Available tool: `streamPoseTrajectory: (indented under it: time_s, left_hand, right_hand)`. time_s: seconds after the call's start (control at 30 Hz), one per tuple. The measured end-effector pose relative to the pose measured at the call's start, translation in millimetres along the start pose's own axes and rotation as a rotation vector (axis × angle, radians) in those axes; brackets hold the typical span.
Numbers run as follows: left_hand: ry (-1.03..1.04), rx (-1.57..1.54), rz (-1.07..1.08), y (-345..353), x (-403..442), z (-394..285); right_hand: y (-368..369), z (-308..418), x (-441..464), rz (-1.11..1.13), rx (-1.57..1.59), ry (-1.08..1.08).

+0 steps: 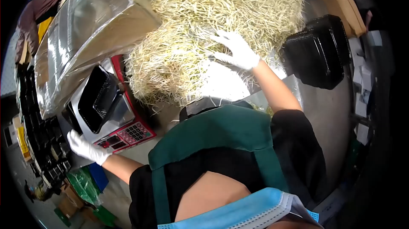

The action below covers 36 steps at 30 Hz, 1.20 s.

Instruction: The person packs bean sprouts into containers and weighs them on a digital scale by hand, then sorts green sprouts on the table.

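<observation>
A large heap of pale sprouts (pixel 226 3) spreads over the work surface in front of me. My right hand (pixel 236 50), in a white glove, reaches onto the heap with its fingers apart and nothing visible between them. On a red and silver scale (pixel 128 133) to the left rests a black tray (pixel 100 99). Beside the scale's near left corner is my left hand (pixel 87 147), also in a white glove; its fingers look extended, and no object shows in it.
Black trays (pixel 317 50) stand at the right of the heap, near a cardboard box (pixel 345 10). A plastic-lined box (pixel 98 24) stands behind the scale. Stacked black trays (pixel 47 144) line the far left. Another person's sleeve (pixel 30 16) shows at the upper left.
</observation>
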State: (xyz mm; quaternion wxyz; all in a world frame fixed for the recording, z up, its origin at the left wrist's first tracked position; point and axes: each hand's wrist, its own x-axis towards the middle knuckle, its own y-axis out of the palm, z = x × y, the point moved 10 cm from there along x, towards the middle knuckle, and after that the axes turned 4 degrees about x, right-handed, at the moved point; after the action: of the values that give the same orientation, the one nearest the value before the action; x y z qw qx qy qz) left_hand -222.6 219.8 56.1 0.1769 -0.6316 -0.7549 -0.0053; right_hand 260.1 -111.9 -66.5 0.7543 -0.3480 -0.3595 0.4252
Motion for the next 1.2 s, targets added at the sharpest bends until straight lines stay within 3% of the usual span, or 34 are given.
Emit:
streamPoseTrajectory:
  time_s: [0.03, 0.1, 0.13, 0.17, 0.23, 0.27, 0.33, 0.4, 0.47, 0.5, 0.53, 0.6, 0.63, 0.73, 0.9, 0.97, 1.03, 1.17, 1.2]
  left_hand:
    - [0.110, 0.073, -0.162, -12.0, -13.7, -26.5]
    - [0.289, 0.090, -0.160, 16.7, -54.0, -78.7]
    - [0.214, -0.031, -0.093, 46.8, -75.9, -90.4]
    - [0.293, 0.011, 0.069, 84.5, -94.8, -107.8]
    - [0.233, -0.083, 0.354, 156.9, -143.5, -106.6]
    - [0.307, -0.018, 0.670, 200.6, -171.3, -110.0]
    - [0.513, -0.089, 0.929, 234.9, -239.3, -129.1]
    - [0.614, -0.177, 1.132, 245.8, -277.9, -146.8]
    - [0.698, -0.151, 1.227, 243.6, -286.0, -152.9]
    - [0.701, -0.150, 1.225, 238.0, -284.4, -141.6]
    - [0.539, -0.147, 1.194, 235.1, -273.7, -112.1]
    - [0.199, -0.184, 1.189, 225.1, -259.4, -65.6]
    - [0.201, -0.194, 1.191, 219.5, -257.9, -59.1]
    - [-0.177, -0.267, 1.174, 211.3, -253.7, -20.9]
    - [-0.202, -0.308, 1.197, 214.1, -253.5, -30.2]
    - [-0.086, -0.249, 1.237, 217.3, -254.1, -36.5]
    - [-0.176, -0.300, 1.216, 214.5, -256.9, -40.9]
    - [-0.094, -0.265, 1.238, 205.2, -248.4, -39.5]
    - [-0.126, -0.274, 1.223, 201.7, -243.9, -33.6]
  right_hand:
    - [-30.6, 9.6, -11.9, -0.046, 0.031, 0.055]
    - [-67.6, -22.6, -34.7, -0.211, -0.040, 0.152]
    - [-87.3, -49.7, -47.1, -0.312, -0.127, 0.274]
    - [-103.6, -74.7, -56.0, -0.414, -0.213, 0.398]
    - [-127.4, -115.3, -53.4, -0.512, -0.376, 0.702]
    - [-133.7, -138.9, -45.4, -0.541, -0.378, 0.818]
    - [-150.4, -176.7, -44.8, -0.629, -0.361, 1.084]
    - [-162.4, -202.8, -65.6, -0.765, -0.308, 1.358]
    - [-149.1, -227.9, -90.0, -1.003, -0.070, 1.473]
    - [-131.7, -230.6, -100.8, -1.096, 0.309, 1.514]
    - [-125.5, -237.6, -103.3, -1.031, 0.252, 1.627]
    - [-125.3, -222.0, -100.8, -1.027, 0.251, 1.567]
    - [-128.6, -212.1, -96.2, -1.015, 0.248, 1.500]
    - [-117.5, -210.5, -84.4, -0.873, 0.160, 1.310]
    - [-103.9, -171.4, -64.3, -0.559, -0.061, 1.151]
    - [-107.7, -169.0, -62.9, -0.489, -0.163, 1.144]
    - [-118.1, -178.3, -71.3, -0.486, -0.236, 1.386]
    - [-117.7, -184.0, -70.1, -0.530, -0.103, 1.409]
    - [-119.3, -182.8, -64.6, -0.379, -0.272, 1.402]
